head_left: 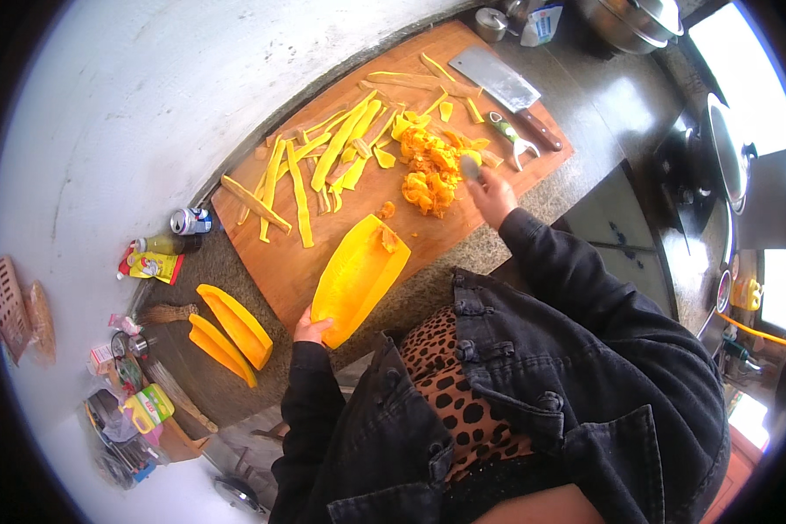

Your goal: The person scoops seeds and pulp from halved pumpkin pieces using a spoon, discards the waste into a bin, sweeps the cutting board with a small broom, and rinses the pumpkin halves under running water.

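My left hand [312,327] grips the near end of a peeled, hollowed pumpkin piece [354,281], its cavity facing up. A bit of stringy orange pulp [388,240] clings inside its far end. In my right hand [491,195] is a metal spoon [469,168], its bowl at the edge of a heap of pumpkin pulp [429,170]. That heap lies on a wooden cutting board [367,204]. Strips of pumpkin peel [344,141] are scattered over the board's left and far parts.
A cleaver [498,80] and a Y-shaped peeler [514,141] lie at the board's right. Two peeled pumpkin pieces [236,326] rest on the counter at left, near a brush [169,314]. A can [191,221] stands by the wall. Beyond the board sits a metal pot [632,26].
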Available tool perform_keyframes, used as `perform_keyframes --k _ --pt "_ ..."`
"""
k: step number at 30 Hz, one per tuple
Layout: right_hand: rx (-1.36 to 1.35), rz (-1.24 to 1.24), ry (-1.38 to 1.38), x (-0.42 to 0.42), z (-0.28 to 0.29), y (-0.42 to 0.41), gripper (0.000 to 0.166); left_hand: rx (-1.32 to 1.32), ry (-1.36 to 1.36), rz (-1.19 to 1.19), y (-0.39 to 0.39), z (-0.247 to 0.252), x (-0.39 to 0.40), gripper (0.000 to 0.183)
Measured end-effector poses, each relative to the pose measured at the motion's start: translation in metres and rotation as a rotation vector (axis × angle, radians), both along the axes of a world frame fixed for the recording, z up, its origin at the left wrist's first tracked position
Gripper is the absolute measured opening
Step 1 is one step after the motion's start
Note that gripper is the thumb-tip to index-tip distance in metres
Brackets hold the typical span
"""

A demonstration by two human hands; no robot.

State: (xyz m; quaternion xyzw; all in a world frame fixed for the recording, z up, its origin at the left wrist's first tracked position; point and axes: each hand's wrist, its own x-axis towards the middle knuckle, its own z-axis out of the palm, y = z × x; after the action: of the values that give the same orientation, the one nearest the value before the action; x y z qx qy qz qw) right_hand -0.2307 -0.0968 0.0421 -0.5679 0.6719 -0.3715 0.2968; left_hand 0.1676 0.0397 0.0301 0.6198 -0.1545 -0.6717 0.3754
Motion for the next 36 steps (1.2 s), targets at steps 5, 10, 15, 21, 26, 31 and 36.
perform_keyframes --k 5,10,15,21,26,31,36 --pt "0.319 -0.308 -0.688 -0.041 -0.011 -0.022 0.014 0.062 -0.108 -0.059 -0.005 -0.006 0.011 0.045" --pt "0.312 -0.278 -0.695 -0.072 -0.006 -0.036 0.010 0.090 -0.104 0.033 -0.006 0.005 -0.001 0.043" --pt "0.256 -0.213 -0.359 -0.091 0.018 -0.054 0.007 0.121 -0.099 0.041 -0.006 0.005 0.000 0.043" --pt "-0.056 -0.313 0.429 -0.141 0.025 -0.096 0.013 0.162 -0.130 0.060 -0.016 0.016 -0.015 0.040" --pt "0.162 -0.294 0.720 -0.209 -0.047 -0.120 0.033 0.069 -0.123 -0.022 -0.014 -0.005 0.003 0.033" --pt "-0.091 0.003 0.633 -0.148 -0.024 -0.098 0.030 0.070 -0.209 0.127 0.000 0.000 -0.009 0.032" --pt "0.059 0.098 0.637 -0.136 -0.012 -0.110 0.049 0.007 -0.209 0.184 0.008 -0.003 -0.015 0.029"
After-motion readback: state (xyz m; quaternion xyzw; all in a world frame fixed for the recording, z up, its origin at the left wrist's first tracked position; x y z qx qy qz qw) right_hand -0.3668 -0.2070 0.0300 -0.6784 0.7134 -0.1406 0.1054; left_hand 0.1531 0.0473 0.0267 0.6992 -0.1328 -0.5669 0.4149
